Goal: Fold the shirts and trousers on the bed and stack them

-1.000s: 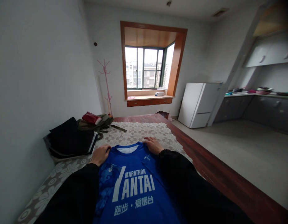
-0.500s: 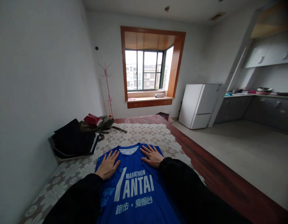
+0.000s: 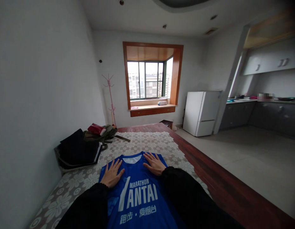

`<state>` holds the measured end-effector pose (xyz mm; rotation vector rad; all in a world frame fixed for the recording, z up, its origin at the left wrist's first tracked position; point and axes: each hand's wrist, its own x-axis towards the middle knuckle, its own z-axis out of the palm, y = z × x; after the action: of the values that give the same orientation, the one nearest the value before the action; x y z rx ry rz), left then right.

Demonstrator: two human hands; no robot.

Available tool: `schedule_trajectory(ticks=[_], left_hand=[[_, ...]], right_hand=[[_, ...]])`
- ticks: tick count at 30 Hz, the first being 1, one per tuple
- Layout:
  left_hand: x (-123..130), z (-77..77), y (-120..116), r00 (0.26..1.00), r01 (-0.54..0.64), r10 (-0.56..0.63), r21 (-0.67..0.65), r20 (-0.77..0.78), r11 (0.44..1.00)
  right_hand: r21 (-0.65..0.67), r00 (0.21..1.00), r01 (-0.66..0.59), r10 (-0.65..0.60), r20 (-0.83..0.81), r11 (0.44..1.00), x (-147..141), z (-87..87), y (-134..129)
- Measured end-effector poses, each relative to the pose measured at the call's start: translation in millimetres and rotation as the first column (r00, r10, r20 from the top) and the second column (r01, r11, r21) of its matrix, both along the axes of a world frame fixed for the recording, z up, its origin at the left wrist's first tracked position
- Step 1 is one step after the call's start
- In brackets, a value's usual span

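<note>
A blue running shirt point(image 3: 140, 178) with white "MARATHON" lettering lies spread out, its neckline at the far end and its lower part running out of view at the bottom. My left hand point(image 3: 112, 174) rests flat on the shirt's left shoulder, fingers spread. On the right shoulder lies my right hand point(image 3: 155, 163), also flat with the fingers apart. Neither hand grips the fabric. Black sleeves cover both my forearms and hide parts of the shirt's sides. Beneath the shirt is a floral lace tablecloth point(image 3: 147, 140).
The cloth covers a dark red wooden table point(image 3: 197, 159). At its left, against the wall, are a black bag point(image 3: 78, 151), an olive backpack point(image 3: 109, 132) and a red packet point(image 3: 96, 129). A pink coat stand point(image 3: 110, 98), a window and a white fridge point(image 3: 202, 113) stand beyond.
The camera view has tilted up, showing more ceiling. Both hands stay flat on the shirt's shoulders, with little visible movement over the fabric.
</note>
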<state>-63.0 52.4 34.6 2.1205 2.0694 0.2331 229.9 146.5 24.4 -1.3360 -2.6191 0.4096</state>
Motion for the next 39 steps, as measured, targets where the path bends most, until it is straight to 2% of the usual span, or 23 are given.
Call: schedule_trajectory(ticks=[4,9,12,14,18,25,31,39], left_hand=[[-8,6.4,-15,0.998,-0.047,0.046,-0.021,-0.034,0.999],[-19,-9.8,-36,0.992,-0.107,0.107,-0.005,-0.067,0.994],[-23,-17.7,-46,0.985,-0.165,0.165,-0.009,-0.044,0.986],[-26,-17.0,-51,0.980,-0.195,0.195,-0.001,-0.027,0.981],[-29,-13.0,-61,0.970,-0.239,0.237,-0.026,-0.056,0.971],[-18,-22.4,-63,0.966,-0.250,0.246,-0.051,-0.080,0.967],[-20,-23.8,-60,0.976,-0.205,0.205,0.005,-0.068,0.979],[-20,-32.3,-58,0.979,-0.195,0.194,-0.014,-0.053,0.981]], right_hand=[[0.044,0.989,0.149,-0.149,-0.011,0.988,13,-5.8,-16],[-0.029,0.984,0.178,-0.177,0.021,0.984,23,-24.7,-34],[0.008,0.984,0.175,-0.175,0.025,0.984,24,-28.2,-35],[0.054,0.982,0.190,-0.191,0.012,0.980,24,-28.0,-33],[0.139,0.954,0.298,-0.301,0.003,0.944,24,-32.7,-28],[0.080,0.934,0.346,-0.351,0.066,0.935,27,-48.4,-28],[0.087,0.912,0.404,-0.408,0.037,0.911,27,-48.4,-26],[0.041,0.917,0.393,-0.395,0.056,0.919,30,-47.1,-30]])
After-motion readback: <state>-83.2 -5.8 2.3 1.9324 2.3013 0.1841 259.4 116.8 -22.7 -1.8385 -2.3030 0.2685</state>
